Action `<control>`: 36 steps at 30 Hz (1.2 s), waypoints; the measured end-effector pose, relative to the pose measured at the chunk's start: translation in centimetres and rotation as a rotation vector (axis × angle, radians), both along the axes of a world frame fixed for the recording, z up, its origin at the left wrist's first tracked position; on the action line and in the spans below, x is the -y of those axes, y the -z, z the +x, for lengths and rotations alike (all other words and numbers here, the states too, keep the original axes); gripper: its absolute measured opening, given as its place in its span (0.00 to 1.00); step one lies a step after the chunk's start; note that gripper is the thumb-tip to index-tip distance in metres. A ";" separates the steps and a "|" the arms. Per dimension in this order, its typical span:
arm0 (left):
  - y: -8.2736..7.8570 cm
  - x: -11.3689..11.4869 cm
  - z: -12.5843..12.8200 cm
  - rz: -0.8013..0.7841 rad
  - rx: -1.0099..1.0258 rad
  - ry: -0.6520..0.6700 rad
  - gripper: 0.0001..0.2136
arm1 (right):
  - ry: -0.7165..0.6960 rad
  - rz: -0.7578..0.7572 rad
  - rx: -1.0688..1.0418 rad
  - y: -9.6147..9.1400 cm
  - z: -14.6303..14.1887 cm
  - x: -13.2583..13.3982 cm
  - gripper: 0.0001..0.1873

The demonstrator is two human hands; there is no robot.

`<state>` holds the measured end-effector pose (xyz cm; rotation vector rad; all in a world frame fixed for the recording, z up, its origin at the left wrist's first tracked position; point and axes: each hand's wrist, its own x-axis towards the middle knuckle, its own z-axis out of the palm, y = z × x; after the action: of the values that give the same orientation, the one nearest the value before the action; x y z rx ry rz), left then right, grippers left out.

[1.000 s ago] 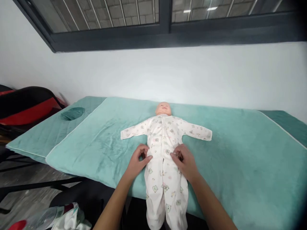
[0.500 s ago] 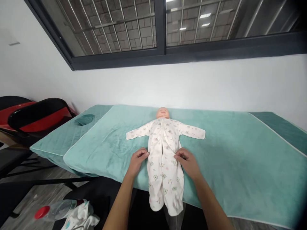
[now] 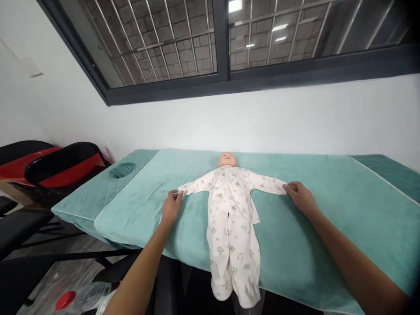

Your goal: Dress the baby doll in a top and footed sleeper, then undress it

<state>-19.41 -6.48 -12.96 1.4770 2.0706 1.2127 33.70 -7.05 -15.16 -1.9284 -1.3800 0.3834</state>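
A baby doll [image 3: 227, 159] lies on its back on a teal towel [image 3: 305, 232] that covers a padded table. It wears a white printed sleepsuit [image 3: 233, 214] with both sleeves spread out sideways. The suit's legs hang over the table's near edge. My left hand [image 3: 171, 206] pinches the cuff of the sleeve on the left. On the other side, my right hand [image 3: 300, 197] grips the end of the right sleeve, fingers closed on the cloth.
A white wall with a dark-framed window runs behind the table. Red and black chairs [image 3: 55, 164] stand at the left. A face hole [image 3: 122, 169] shows in the table's left end. A clear bottle with a red cap [image 3: 65, 299] lies low at the left.
Both hands have left the sleepsuit's waist and moved outward to the sleeve ends. The view has risen and shows more of the window.
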 end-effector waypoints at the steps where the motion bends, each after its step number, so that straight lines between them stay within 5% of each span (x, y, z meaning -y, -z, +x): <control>1: 0.1 -0.7 0.0 -0.010 -0.022 0.001 0.19 | -0.034 -0.018 0.019 0.2 0.2 -0.7 0.20; 5: 0.6 -2.1 0.2 0.001 -0.081 -0.019 0.15 | -0.121 0.043 0.025 0.7 -0.1 -2.7 0.17; 13: 1.4 -2.2 0.0 0.093 -0.137 -0.161 0.15 | 0.132 0.237 -0.220 1.2 0.7 -4.3 0.16; 19: 1.3 -2.0 0.5 0.075 -0.204 -0.207 0.16 | 0.165 0.275 0.032 0.8 -0.1 -3.4 0.13; 23: 0.8 -1.2 1.3 0.061 -0.256 -0.231 0.16 | -0.047 0.460 0.340 -0.5 -3.1 -2.0 0.12; 26: 0.6 -0.5 1.9 0.052 -0.304 -0.231 0.15 | -0.339 0.441 0.303 -1.3 -7.0 -0.7 0.12; 31: 0.1 -0.2 3.7 -0.047 -0.373 0.095 0.19 | -0.421 0.144 -0.039 -2.1 -13.4 -0.2 0.24; 36: -1.1 -0.1 9.4 -0.107 0.034 0.464 0.25 | -0.424 0.084 -0.347 -2.4 -15.9 -1.5 0.25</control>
<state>-9.98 -6.38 -11.86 1.7399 1.6126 0.9218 17.85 -5.58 -12.75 -1.4094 -1.5305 0.8068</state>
